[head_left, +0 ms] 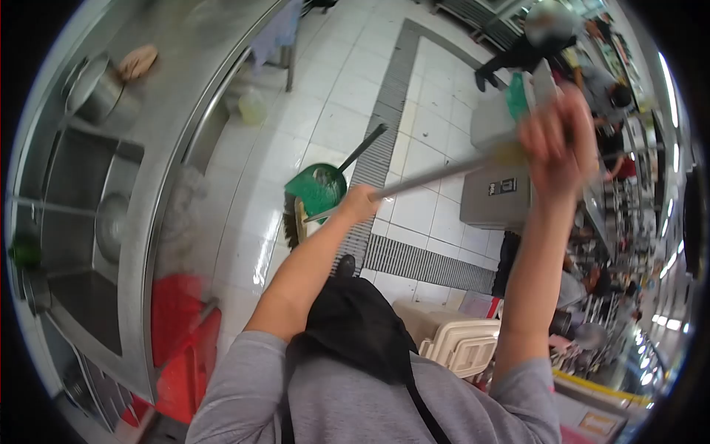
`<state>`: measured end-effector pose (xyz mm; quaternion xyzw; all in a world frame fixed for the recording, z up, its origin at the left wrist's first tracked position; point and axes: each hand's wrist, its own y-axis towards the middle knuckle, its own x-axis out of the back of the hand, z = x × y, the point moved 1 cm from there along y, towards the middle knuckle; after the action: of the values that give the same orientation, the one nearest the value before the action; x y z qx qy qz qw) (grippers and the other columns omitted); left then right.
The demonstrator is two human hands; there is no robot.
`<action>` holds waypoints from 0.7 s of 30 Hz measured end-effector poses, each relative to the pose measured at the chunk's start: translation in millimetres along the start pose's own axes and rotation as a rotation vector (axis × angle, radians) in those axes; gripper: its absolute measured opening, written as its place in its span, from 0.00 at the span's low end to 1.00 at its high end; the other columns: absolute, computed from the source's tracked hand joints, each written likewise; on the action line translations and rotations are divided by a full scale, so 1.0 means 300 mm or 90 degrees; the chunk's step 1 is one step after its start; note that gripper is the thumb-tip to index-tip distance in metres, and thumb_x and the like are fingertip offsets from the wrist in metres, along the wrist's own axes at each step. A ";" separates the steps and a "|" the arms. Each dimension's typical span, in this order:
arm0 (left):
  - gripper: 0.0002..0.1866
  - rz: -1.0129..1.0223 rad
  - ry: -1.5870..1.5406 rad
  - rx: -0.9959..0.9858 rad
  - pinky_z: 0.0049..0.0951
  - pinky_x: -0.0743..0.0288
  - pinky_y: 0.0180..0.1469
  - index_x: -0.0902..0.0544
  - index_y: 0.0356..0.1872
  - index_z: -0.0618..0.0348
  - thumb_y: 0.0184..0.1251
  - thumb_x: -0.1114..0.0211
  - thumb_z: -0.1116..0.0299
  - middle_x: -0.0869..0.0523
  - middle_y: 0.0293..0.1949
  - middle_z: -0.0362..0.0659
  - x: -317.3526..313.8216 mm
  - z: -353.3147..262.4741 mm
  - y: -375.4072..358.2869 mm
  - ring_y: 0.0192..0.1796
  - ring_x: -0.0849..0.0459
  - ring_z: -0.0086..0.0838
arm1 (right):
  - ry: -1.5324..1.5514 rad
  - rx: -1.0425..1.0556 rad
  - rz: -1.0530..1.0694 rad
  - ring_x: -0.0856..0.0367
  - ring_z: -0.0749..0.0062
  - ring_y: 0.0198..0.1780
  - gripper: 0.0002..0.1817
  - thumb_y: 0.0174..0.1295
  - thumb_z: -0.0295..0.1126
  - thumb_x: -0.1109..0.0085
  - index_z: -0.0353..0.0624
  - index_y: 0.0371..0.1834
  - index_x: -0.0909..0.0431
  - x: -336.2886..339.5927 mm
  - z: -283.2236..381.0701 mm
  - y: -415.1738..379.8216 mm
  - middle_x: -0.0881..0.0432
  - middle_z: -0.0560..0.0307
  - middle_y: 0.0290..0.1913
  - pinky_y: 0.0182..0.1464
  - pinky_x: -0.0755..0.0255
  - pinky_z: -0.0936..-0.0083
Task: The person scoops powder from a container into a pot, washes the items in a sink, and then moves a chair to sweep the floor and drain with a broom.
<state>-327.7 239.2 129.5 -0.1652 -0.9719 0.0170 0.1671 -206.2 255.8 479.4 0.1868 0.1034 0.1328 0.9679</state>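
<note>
A broom slants across the view, its bristled head (294, 222) down on the white tiles and its grey handle (436, 177) rising to the right. Low on that handle, my left hand (360, 204) is closed around it. My right hand (558, 140), smeared by motion, grips the upper end near a yellowish section. A green dustpan (314, 186) with a dark upright handle (362, 148) lies on the floor beside the bristles, some debris showing inside it.
A steel counter with a sink (70, 222) runs along the left, a red bin (185, 355) below it. Floor drain grating (429, 260) crosses the tiles. Grey bins (495, 196) and a beige lidded container (462, 344) stand to the right. People (547, 33) are farther back.
</note>
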 end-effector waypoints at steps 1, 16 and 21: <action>0.09 -0.046 0.020 -0.011 0.37 0.32 0.27 0.23 0.19 0.62 0.44 0.45 0.66 0.24 0.17 0.53 0.051 -0.030 0.049 0.21 0.23 0.40 | 0.010 0.012 0.043 0.36 0.80 0.18 0.19 0.64 0.41 0.67 0.37 0.37 0.30 0.018 -0.011 0.093 0.37 0.65 0.15 0.23 0.40 0.83; 0.18 -0.591 -0.266 0.161 0.22 0.38 0.23 0.37 0.11 0.55 0.59 0.46 0.65 0.41 0.10 0.33 0.514 0.174 -0.013 0.14 0.42 0.18 | -1.066 -0.001 0.390 0.36 0.51 0.56 0.14 0.49 0.38 0.48 0.46 0.37 0.23 0.487 -1.388 0.140 0.25 0.50 0.43 0.47 0.35 0.52; 0.19 -0.587 -0.176 0.105 0.23 0.38 0.23 0.41 0.11 0.55 0.60 0.48 0.69 0.39 0.10 0.35 0.330 0.116 0.043 0.15 0.41 0.19 | -1.117 -0.419 0.827 0.26 0.52 0.45 0.16 0.48 0.38 0.47 0.44 0.40 0.22 0.583 -1.507 0.172 0.24 0.51 0.43 0.39 0.33 0.46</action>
<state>-423.4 284.5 127.1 0.2999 -0.9523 0.0403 0.0395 -165.3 504.7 62.3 -0.0295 -0.7652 0.4528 0.4568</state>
